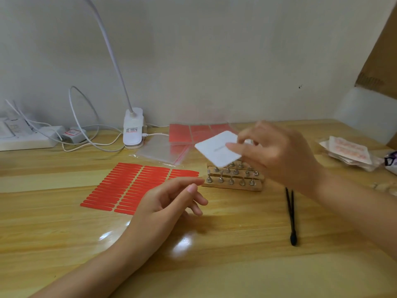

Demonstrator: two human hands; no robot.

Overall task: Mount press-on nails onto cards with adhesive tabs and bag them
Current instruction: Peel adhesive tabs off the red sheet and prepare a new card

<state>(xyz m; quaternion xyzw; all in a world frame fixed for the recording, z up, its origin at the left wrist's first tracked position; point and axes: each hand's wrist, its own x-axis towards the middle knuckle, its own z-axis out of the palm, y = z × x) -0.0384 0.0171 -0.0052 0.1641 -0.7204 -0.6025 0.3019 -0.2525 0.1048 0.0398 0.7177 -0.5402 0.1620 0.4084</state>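
Note:
My right hand (pixel 277 155) pinches a white square card (pixel 217 148) by its right edge and holds it tilted in the air above a wooden nail stand (pixel 234 179) with rows of small metal holders. A sheet of red adhesive tabs (pixel 129 186) lies flat on the table to the left of the stand. My left hand (pixel 169 203) hovers over the sheet's right end with relaxed fingers, holding nothing. Clear zip bags with red strips (pixel 163 151) lie behind the sheet.
Black tweezers (pixel 291 214) lie on the wooden table (pixel 214 265) at the right. Bagged nail cards (pixel 348 153) are piled at the far right. A white clip lamp (pixel 133 130), cables and a power strip (pixel 28 136) line the back left wall.

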